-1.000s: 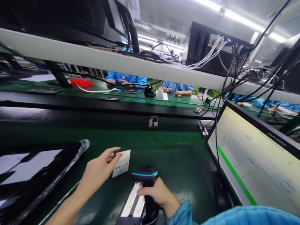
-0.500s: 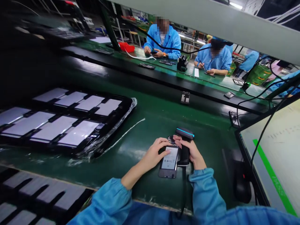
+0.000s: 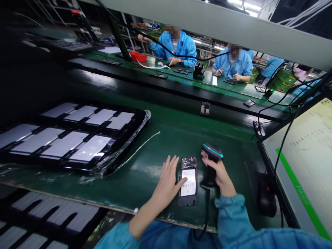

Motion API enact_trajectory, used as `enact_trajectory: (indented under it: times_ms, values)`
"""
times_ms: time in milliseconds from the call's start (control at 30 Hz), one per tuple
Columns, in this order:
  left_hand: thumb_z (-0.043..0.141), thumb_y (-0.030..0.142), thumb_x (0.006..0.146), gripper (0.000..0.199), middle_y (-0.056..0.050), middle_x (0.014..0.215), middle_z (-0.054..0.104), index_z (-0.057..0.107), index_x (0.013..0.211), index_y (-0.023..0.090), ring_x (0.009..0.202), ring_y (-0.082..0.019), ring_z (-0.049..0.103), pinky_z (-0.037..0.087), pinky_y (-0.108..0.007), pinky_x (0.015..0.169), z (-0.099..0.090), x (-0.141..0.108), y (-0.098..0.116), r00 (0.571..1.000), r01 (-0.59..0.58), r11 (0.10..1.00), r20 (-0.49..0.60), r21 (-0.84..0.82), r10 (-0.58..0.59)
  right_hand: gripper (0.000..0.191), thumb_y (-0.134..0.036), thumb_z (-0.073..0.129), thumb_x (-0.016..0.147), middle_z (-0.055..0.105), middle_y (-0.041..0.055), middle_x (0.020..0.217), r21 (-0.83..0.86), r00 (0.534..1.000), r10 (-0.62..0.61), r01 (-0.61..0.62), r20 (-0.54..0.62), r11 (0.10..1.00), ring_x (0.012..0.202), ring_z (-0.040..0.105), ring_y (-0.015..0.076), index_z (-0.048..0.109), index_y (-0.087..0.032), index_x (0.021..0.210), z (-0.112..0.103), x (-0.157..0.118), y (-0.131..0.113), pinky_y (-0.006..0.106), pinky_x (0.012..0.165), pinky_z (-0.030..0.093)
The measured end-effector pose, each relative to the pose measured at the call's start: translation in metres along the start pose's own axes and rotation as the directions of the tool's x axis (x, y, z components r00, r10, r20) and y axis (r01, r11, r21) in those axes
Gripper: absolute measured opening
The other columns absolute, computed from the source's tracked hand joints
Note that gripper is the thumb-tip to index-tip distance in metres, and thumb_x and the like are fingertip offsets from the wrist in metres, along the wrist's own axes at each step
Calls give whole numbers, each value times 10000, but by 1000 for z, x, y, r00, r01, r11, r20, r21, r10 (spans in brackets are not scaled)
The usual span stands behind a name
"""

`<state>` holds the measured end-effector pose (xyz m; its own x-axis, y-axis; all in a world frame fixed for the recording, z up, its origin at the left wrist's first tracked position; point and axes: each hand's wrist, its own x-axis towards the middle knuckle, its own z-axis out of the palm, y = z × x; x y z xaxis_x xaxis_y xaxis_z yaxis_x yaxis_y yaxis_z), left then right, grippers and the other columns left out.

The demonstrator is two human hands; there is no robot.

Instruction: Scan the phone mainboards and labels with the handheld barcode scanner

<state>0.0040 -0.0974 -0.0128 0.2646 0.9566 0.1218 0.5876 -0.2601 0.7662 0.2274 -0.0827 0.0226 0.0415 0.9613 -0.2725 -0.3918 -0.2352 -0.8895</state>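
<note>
An opened phone [image 3: 188, 199] lies on the green mat, its circuit board bare at the top and a white battery label below. My left hand [image 3: 168, 178] rests flat to its left, fingers apart, with the thumb touching the label's edge. To the right of the phone, my right hand [image 3: 220, 173] is wrapped round a black barcode scanner [image 3: 212, 152] with a lit blue strip on its head. The scanner's handle stands near the mat, and its cable runs down to the table's front edge.
A wrapped black tray [image 3: 141, 124] of white-labelled parts lies at left, another tray [image 3: 54, 211] below it. A monitor [image 3: 298, 162] showing PASS and a black mouse [image 3: 267, 199] are at right. A phone part [image 3: 205, 108] sits behind. Two people work beyond the shelf.
My left fingers have spread and moved off the phone's top, baring the circuit board. My right hand has shifted right with the scanner, away from the phone.
</note>
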Motion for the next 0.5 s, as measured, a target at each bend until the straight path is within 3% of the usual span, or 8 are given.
enact_trajectory:
  times_ms: [67, 133, 233, 333, 433, 500]
  values:
    - [529, 385, 940, 719, -179, 1605, 275, 189, 1551, 215, 1518, -360, 153, 185, -628, 1207, 14, -20, 8, 996, 88, 990, 6, -106, -88, 499, -325, 850, 690, 729, 77, 1246, -42, 998, 45, -47, -43, 998, 1290, 571, 337, 713, -224, 1158, -3, -31, 3, 567, 1202, 285]
    - [518, 367, 940, 660, -161, 1571, 351, 240, 1524, 238, 1474, -340, 303, 295, -575, 1187, 28, -27, 14, 988, 150, 954, 18, -259, -151, 493, -345, 843, 704, 729, 75, 1248, -61, 995, 68, -72, -71, 996, 1281, 580, 343, 711, -247, 1169, -2, -53, 9, 568, 1200, 292]
    - [533, 340, 913, 499, -156, 1386, 551, 381, 1375, 225, 1285, -305, 559, 467, -505, 1072, 47, -3, 17, 963, 225, 861, -32, -456, -269, 480, -385, 859, 669, 742, 26, 1226, 45, 987, 55, -49, -152, 998, 1291, 575, 336, 728, -325, 1127, -1, -51, 19, 529, 1185, 350]
    - [533, 306, 897, 478, -140, 1201, 653, 355, 1326, 194, 1107, -253, 670, 540, -441, 966, 66, 68, 22, 976, 190, 807, 14, -560, -220, 464, -385, 898, 584, 777, 29, 1131, 187, 953, 15, 44, -304, 981, 1243, 613, 350, 767, -313, 1023, -17, -19, 20, 498, 1122, 452]
    - [568, 238, 848, 564, -127, 1107, 691, 331, 1354, 163, 995, -226, 703, 563, -374, 875, 95, 170, 40, 987, 151, 845, 35, -512, -155, 474, -406, 910, 525, 783, 43, 1105, 258, 889, -23, 158, -458, 953, 1237, 618, 360, 787, -290, 968, -50, 9, 24, 459, 1023, 551]
    - [591, 208, 826, 584, -157, 1135, 689, 367, 1360, 133, 1027, -242, 690, 540, -377, 902, 115, 240, 56, 990, 126, 875, 0, -467, -143, 436, -491, 878, 525, 787, 44, 1093, 276, 866, -47, 209, -498, 938, 1238, 616, 361, 802, -306, 912, -74, 19, 34, 436, 981, 575]
